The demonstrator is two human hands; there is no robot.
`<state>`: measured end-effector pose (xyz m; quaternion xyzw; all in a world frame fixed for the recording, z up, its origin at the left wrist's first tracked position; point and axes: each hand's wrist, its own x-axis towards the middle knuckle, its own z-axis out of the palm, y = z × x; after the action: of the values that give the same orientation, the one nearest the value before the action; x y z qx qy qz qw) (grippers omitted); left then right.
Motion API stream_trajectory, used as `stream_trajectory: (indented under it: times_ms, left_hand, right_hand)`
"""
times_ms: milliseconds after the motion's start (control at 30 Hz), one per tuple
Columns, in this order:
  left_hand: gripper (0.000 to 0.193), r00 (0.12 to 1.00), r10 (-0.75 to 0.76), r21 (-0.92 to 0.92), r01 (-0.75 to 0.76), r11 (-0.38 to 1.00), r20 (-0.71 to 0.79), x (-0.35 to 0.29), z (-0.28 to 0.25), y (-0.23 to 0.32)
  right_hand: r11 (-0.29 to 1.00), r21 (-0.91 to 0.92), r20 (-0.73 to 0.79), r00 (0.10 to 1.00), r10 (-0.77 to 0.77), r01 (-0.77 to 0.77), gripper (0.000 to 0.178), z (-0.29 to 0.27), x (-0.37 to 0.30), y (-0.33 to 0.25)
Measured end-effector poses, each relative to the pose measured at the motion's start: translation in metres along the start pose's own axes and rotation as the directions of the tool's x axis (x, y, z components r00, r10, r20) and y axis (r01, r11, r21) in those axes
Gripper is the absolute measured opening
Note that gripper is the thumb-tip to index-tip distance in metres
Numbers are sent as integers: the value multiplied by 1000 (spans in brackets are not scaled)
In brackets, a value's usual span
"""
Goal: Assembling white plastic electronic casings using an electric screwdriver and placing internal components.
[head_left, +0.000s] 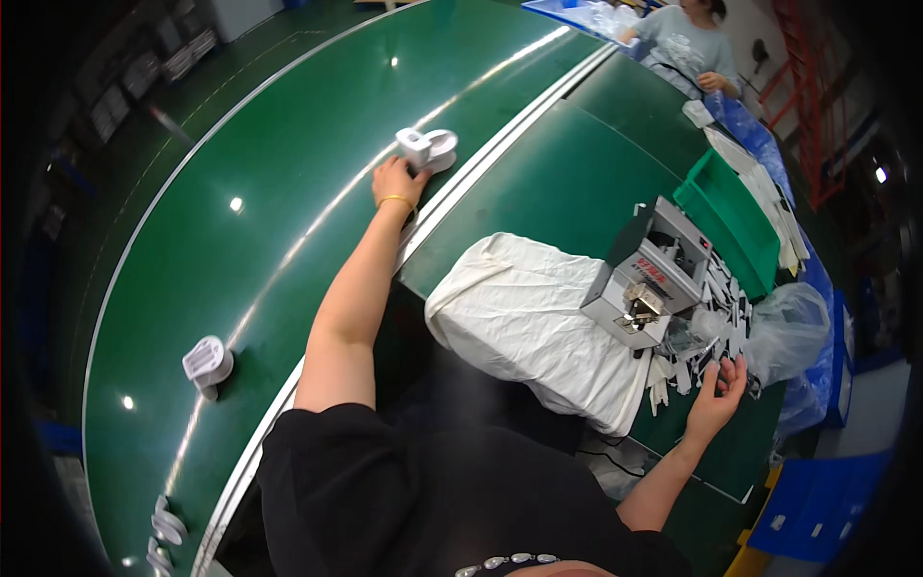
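On the green belt, my left hand (396,183) reaches far out to a white plastic part (428,149) with a rounded, cup-like body. Thumb and fingers close on its near edge; their exact contact is partly hidden. My right hand (719,396) is at the right, palm turned up and fingers bent loosely apart, with nothing seen in it. Just beyond its fingertips lies a pile of small white and black strip-like pieces (685,375). A grey box-shaped machine (646,279) with a metal mechanism on its front stands beside the pile.
White cloth (538,322) covers the surface in front of me. Similar white parts (207,363) lie on the belt (288,173) at the left. Beyond the machine are a green bin (735,226) and clear plastic bag (793,332). Another person (687,53) is at the far right.
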<state>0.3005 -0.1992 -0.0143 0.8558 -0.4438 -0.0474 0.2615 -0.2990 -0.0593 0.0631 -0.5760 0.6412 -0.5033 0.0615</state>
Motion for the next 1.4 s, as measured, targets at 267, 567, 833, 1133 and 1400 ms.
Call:
stream_trajectory:
  times_ms: [267,567,833,1133,1400]
  left_hand:
    - [78,991,134,234,-126,964,-17,-124,-132,-89]
    - [66,818,-572,516,464,720,63,-261,-284,-234]
    - [68,910,389,-36,-388,921,141,-228,-217,-103]
    - [88,550,816,-701,-510,498,179,-306,-84,160]
    - [103,225,972,-836,-518,181,71,-314,-57,188]
  right_hand:
    - [877,478,367,918,-152,-45,40,36,-54,-67]
    - [885,462,503,837,-213,-52,31,64,-65,-88]
    - [887,462,615,728,-304,-20,33,65,-85,-124]
    - [736,524,631,776,1,-428,90,44,-113,-110]
    - [426,536,790,611,51,-729,60,13,-103,-64]
